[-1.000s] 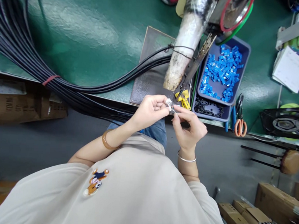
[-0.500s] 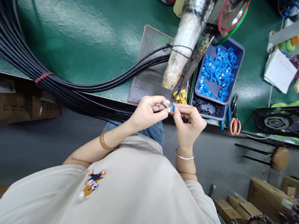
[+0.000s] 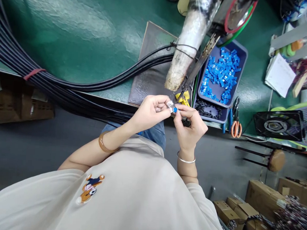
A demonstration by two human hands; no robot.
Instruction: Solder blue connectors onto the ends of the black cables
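Your left hand (image 3: 148, 112) pinches clear plug (image 3: 170, 105) | your right hand (image 3: 190, 126) pinches blue clip (image 3: 175, 110) against it | both at edge of desk (image 3: 70, 37)

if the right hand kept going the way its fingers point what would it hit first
Probably the small clear connector pinched in the left hand: the right hand, pinching a blue piece, points up-left straight at it, nearly touching, though depth is unclear.
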